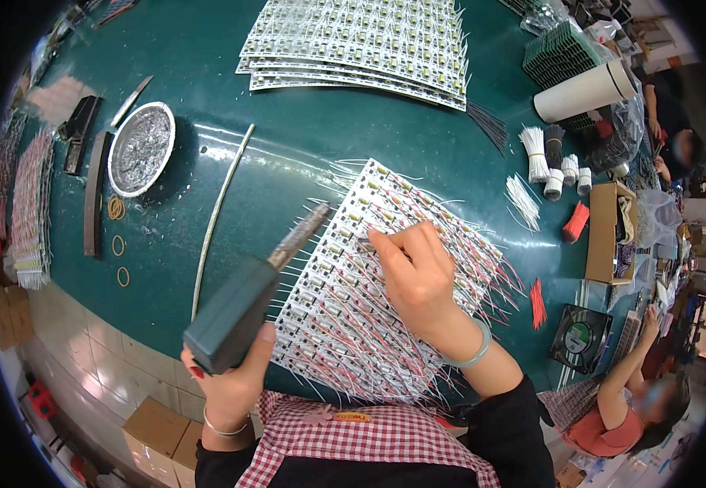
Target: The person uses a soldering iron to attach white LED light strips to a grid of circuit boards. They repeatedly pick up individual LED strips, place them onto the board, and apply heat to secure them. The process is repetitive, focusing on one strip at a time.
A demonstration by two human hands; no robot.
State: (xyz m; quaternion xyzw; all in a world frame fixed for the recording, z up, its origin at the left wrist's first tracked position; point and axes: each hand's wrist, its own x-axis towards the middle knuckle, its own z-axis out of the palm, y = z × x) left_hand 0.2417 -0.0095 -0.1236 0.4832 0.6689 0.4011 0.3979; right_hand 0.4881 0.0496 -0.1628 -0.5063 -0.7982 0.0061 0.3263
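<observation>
My left hand point(235, 382) is wrapped round a soldering iron point(235, 313) with a dark green boxy body. Its worn metal barrel points up and to the right, the tip over the left edge of a white circuit board panel point(324, 272). Rows of small components cover the panel, and red and white wires stick out all over it. Above the middle of the panel, my right hand point(418, 272) is closed in a pinch, thumb against forefinger. Whatever sits between those fingertips is too small to make out.
Stacked panels point(361, 49) lie at the far side. On the left are a bowl of metal scraps point(141, 150), a knife point(132, 100) and rubber bands point(117, 207). Wire bundles point(534, 154), a carton point(605, 232) and a fan point(580, 337) stand right. A co-worker point(613, 415) sits at lower right.
</observation>
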